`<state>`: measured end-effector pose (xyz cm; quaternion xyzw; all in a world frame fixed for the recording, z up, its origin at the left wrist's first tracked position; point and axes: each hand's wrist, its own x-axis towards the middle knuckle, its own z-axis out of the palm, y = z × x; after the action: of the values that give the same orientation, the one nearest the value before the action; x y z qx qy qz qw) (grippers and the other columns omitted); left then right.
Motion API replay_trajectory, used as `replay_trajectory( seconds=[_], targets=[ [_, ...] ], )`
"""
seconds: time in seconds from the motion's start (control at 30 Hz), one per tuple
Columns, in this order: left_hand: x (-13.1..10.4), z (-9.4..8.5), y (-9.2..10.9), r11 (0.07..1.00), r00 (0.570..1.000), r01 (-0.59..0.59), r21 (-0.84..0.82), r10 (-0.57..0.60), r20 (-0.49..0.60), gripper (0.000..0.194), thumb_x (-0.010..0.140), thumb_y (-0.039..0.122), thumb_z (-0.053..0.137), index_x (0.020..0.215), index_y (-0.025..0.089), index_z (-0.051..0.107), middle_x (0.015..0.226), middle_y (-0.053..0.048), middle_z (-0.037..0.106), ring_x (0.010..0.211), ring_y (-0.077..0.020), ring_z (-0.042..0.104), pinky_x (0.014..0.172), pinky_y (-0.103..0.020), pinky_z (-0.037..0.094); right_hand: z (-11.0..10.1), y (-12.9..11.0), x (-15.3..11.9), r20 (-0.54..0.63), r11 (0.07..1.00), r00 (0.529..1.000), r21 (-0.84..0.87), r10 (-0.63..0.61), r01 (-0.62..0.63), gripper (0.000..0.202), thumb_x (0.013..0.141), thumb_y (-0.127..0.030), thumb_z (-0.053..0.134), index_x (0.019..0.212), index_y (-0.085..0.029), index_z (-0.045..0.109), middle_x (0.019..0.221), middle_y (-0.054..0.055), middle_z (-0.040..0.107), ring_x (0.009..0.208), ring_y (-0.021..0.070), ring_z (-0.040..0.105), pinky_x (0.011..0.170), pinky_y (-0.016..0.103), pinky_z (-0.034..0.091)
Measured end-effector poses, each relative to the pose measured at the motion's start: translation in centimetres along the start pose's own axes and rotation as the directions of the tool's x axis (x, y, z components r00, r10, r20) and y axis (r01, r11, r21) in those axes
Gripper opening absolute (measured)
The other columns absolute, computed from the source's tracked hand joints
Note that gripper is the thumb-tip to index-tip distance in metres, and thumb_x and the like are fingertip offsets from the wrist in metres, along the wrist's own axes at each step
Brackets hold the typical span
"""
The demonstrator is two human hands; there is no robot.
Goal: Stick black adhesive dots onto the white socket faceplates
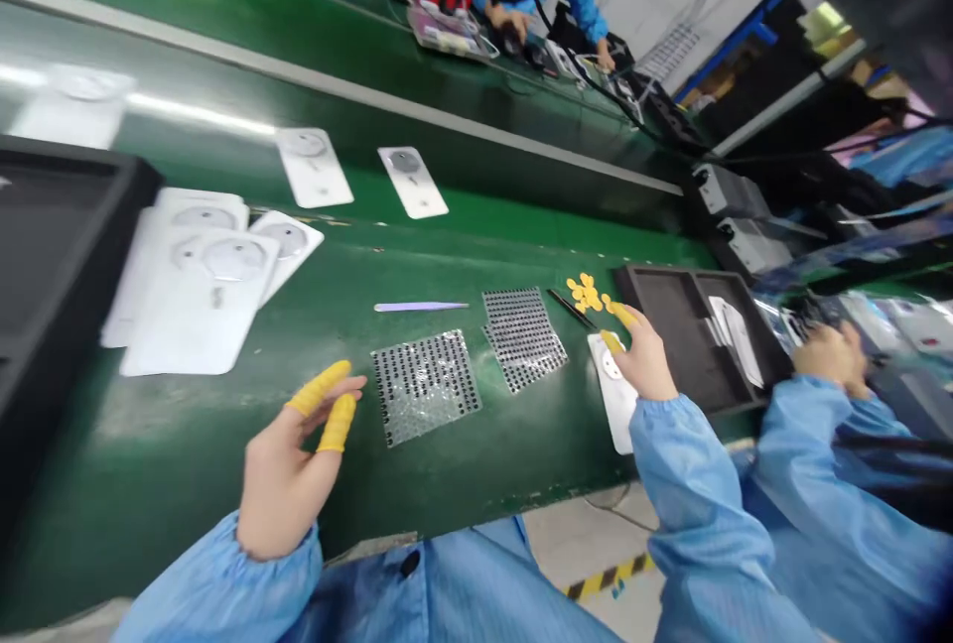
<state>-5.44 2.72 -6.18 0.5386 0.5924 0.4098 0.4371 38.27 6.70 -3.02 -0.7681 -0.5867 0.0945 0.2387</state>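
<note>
My left hand hovers above the green bench, thumb and forefinger in yellow finger cots and spread apart, holding nothing. Just right of it lies a clear sheet of small black dots, with a second pair of overlapping dotted sheets beyond. My right hand, also in yellow finger cots, has thumb and forefinger apart over the top of a white panel with a round part. Near its fingertips are a pile of loose yellow finger cots and black tweezers. Purple tweezers rest behind the first sheet.
Several white panels are stacked at left beside a black tray; two more lie farther back. A divided black tray holds white strips at right. A co-worker's hands are close by; another person works across the bench.
</note>
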Motion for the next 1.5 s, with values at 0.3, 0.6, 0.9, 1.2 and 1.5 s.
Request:
replay_trajectory(
  seconds=[0.3,0.6,0.9,1.2,1.5],
  targets=[
    [-0.7,1.0,1.5,0.999,0.999,-0.035,-0.016,0.034,-0.039,0.051,0.065,0.005,0.049,0.114,0.013,0.062,0.109,-0.009,0.073,0.102,-0.0225,0.068,0.098,-0.039,0.052,16.5,-23.3,14.8,0.19,0.995,0.981,-0.079,-0.042,0.058,0.061,0.081,-0.034,0.066,0.127,0.002,0.047,0.121,0.03,0.059,0.123,0.0409,0.047,0.104,0.065,0.024],
    [-1.9,-2.1,0.1,0.99,0.976,0.102,-0.101,-0.119,-0.184,0.037,0.079,0.031,0.065,0.111,0.012,0.063,0.104,-0.013,0.073,0.093,-0.0245,0.07,0.094,-0.043,0.052,16.1,-26.8,19.0,0.311,0.993,0.944,0.0,0.113,-0.119,0.069,0.065,-0.011,0.078,0.125,-0.001,0.047,0.128,0.027,0.051,0.127,0.0397,0.042,0.104,0.061,0.028],
    [2.8,1.2,3.7,0.782,0.98,0.03,-0.622,-0.146,-0.136,0.093,0.077,0.049,0.069,0.149,0.029,0.014,0.137,-0.015,0.056,0.118,-0.028,0.06,0.095,-0.043,0.05,11.6,-24.8,0.3,0.532,0.821,0.755,0.571,-0.383,0.014,0.023,0.093,-0.038,0.053,0.099,-0.016,0.055,0.078,0.0,0.064,0.055,0.0103,0.06,0.053,0.025,0.054],
    [0.5,-3.7,1.5,0.943,0.916,0.299,-0.15,-0.327,-0.233,0.036,0.076,0.033,0.069,0.105,0.013,0.073,0.1,-0.009,0.074,0.09,-0.0258,0.068,0.077,-0.032,0.054,13.6,-16.0,-10.5,0.062,0.662,0.74,0.499,-0.67,0.558,0.015,0.089,-0.018,0.058,0.104,-0.02,0.062,0.104,0.01,0.066,0.097,0.0201,0.062,0.082,0.038,0.056],
    [0.5,2.2,3.0,0.852,0.9,0.436,-0.289,-0.414,0.136,0.041,0.064,0.046,0.078,0.083,0.009,0.075,0.085,-0.012,0.076,0.08,-0.0254,0.07,0.067,-0.03,0.054,11.2,-17.7,-11.1,-0.033,0.524,0.686,0.619,-0.727,0.585,0.027,0.087,-0.019,0.063,0.114,-0.02,0.06,0.104,0.01,0.066,0.092,0.0184,0.064,0.076,0.035,0.058]
  ],
)
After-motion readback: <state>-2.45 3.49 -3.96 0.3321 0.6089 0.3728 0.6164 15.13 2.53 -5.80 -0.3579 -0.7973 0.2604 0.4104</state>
